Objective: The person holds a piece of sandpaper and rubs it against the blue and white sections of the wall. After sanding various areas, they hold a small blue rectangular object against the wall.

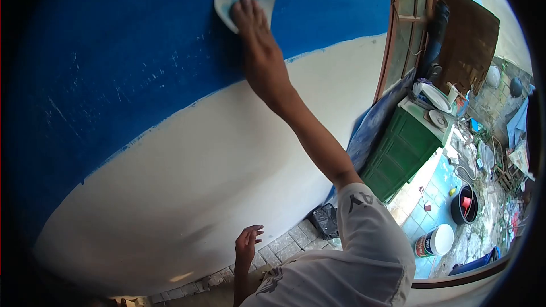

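Note:
My right hand [256, 37] reaches up to the wall and presses a pale sheet of sandpaper [264, 3] against the blue paint. The sheet curls at its edges and carries a bluish smudge near my fingers. Blue paint [153, 74] covers the upper wall, with white scratches and specks at its left. Below a rough-edged line the wall is white [199, 153]. Down near the wall's foot, my left hand [248, 243] hangs with loosely bent fingers spread apart, and nothing is in it.
A green cabinet [398, 150] with things on top stands to the right, near a wood-framed window [406, 20]. A black tray [326, 221] lies at the wall's foot. Farther right are a white paint bucket [441, 240] and a black basin [458, 210] on blue tiles.

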`<state>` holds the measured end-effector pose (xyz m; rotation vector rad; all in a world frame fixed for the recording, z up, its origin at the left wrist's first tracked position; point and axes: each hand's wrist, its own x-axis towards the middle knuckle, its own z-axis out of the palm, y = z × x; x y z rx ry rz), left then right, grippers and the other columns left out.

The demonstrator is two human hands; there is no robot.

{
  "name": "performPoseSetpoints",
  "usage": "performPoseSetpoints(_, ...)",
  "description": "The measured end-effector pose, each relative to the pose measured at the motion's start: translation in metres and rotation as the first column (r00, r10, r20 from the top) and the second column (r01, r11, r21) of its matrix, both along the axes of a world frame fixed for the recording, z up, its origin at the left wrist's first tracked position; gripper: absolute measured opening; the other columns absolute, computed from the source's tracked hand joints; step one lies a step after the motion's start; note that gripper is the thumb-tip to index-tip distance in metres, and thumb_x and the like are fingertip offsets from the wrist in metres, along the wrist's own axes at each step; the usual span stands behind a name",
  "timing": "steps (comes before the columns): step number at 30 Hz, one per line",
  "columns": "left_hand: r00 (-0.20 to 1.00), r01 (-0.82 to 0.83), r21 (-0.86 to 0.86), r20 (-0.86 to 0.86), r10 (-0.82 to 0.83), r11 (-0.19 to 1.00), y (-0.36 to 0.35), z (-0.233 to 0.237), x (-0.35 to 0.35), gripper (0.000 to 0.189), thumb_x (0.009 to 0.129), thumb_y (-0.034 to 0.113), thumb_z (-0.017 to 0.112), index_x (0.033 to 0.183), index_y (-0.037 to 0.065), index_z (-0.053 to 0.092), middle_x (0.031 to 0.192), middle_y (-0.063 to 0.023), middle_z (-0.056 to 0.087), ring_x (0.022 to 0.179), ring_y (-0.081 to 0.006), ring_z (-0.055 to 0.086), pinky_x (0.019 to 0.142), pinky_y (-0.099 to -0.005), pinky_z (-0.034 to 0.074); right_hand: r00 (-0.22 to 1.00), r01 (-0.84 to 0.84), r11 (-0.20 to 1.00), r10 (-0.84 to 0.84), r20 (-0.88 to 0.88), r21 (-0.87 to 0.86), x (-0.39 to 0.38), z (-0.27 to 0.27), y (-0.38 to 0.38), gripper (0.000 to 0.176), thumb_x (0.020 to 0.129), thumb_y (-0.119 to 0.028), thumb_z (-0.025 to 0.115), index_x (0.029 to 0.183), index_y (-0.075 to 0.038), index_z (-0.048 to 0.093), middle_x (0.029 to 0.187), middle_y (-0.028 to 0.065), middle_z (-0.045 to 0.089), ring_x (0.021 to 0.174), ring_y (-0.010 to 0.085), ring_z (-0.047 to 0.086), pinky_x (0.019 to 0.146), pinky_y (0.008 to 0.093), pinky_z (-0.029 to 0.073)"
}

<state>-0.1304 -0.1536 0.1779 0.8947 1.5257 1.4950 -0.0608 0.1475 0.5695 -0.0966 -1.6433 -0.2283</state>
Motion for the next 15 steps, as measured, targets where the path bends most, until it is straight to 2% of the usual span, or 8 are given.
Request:
performPoseSetpoints(2,1.0,-0.002,-0.001,-0.007,0.002,1.0,0.003,-0.003,0.004,0.026,0.109,0.018,0.05,0.126,0.002,0.061,0.126,-0.0124,0.069,0.112,-0.0229,0.069,0.087,-0.0341,0.055,0.999,0.015,1.0,-0.015,-0.049,-0.018,-0.011,-0.009,-0.005,0.062,0.091,0.015,0.046,0.152,0.009,0.037,0.159,0.0281,0.038,0.15,0.0403,0.033,0.126,0.0531,0.026)
performPoseSetpoints(4,1.0,-0.018,0.019,-0.019,0.018,1.0,0.005,-0.007,0.006,0.026,0.109,0.018,0.05,0.126,0.002,0.061,0.127,-0.0125,0.069,0.112,-0.0231,0.069,0.087,-0.0342,0.055,0.998,-0.019,0.991,0.01,0.068,0.129,-0.028,-0.042,-0.018,0.061,0.09,0.016,0.047,0.15,0.008,0.04,0.157,0.029,0.04,0.149,0.041,0.034,0.126,0.0528,0.027)
performPoseSetpoints(5,0.999,-0.037,0.018,-0.001,0.038,0.999,0.006,-0.011,0.007,0.026,0.109,0.017,0.05,0.126,0.002,0.061,0.127,-0.0127,0.069,0.112,-0.0233,0.069,0.087,-0.0343,0.056,0.997,-0.021,0.989,0.01,0.077,0.144,-0.034,-0.045,-0.014,0.061,0.09,0.016,0.047,0.15,0.008,0.04,0.156,0.0295,0.04,0.149,0.041,0.035,0.126,0.053,0.027)
performPoseSetpoints(9,0.997,-0.081,0.014,0.023,0.08,0.997,0.008,-0.012,0.012,0.026,0.108,0.017,0.051,0.126,0.002,0.062,0.127,-0.013,0.069,0.112,-0.0241,0.069,0.087,-0.0348,0.056,0.998,-0.049,0.999,0.05,-0.04,0.021,-0.011,0.006,-0.003,0.054,0.097,0.007,0.05,0.151,0.007,0.04,0.157,0.0265,0.041,0.148,0.0389,0.037,0.124,0.0527,0.031)
performPoseSetpoints(10,0.995,-0.097,0.019,0.022,0.097,0.995,0.006,-0.013,0.015,0.026,0.108,0.017,0.051,0.126,0.002,0.062,0.126,-0.0131,0.07,0.112,-0.0244,0.069,0.087,-0.035,0.056,0.998,-0.058,0.998,0.059,-0.034,0.019,-0.017,-0.004,-0.009,0.054,0.097,0.007,0.05,0.151,0.007,0.04,0.157,0.0265,0.041,0.148,0.0389,0.037,0.124,0.0527,0.031)
performPoseSetpoints(12,0.992,-0.121,0.021,0.028,0.12,0.992,0.004,-0.017,0.017,0.026,0.108,0.017,0.051,0.126,0.002,0.062,0.126,-0.0132,0.07,0.112,-0.0244,0.069,0.087,-0.035,0.056,0.998,-0.025,0.988,0.016,0.058,0.149,-0.031,-0.03,-0.022,0.054,0.095,0.01,0.049,0.148,0.01,0.041,0.156,0.0285,0.041,0.147,0.0422,0.038,0.123,0.0529,0.033)
performPoseSetpoints(13,0.991,-0.133,0.015,0.03,0.132,0.991,0.007,-0.018,0.015,0.026,0.108,0.017,0.051,0.126,0.002,0.062,0.126,-0.0133,0.07,0.112,-0.0244,0.069,0.086,-0.0349,0.056,0.997,-0.033,0.985,0.021,0.075,0.168,-0.035,-0.032,-0.023,0.057,0.093,0.013,0.048,0.149,0.011,0.039,0.157,0.0297,0.039,0.147,0.0443,0.037,0.124,0.0536,0.03)
performPoseSetpoints(15,0.989,-0.141,0.013,0.035,0.141,0.99,0.006,-0.018,0.015,0.026,0.108,0.017,0.051,0.126,0.002,0.062,0.126,-0.0134,0.07,0.111,-0.0245,0.069,0.086,-0.0349,0.056,1.0,-0.013,0.995,0.013,-0.007,0.097,-0.024,-0.011,-0.003,0.057,0.094,0.012,0.047,0.15,0.011,0.038,0.157,0.0295,0.039,0.148,0.0441,0.036,0.125,0.0536,0.029)
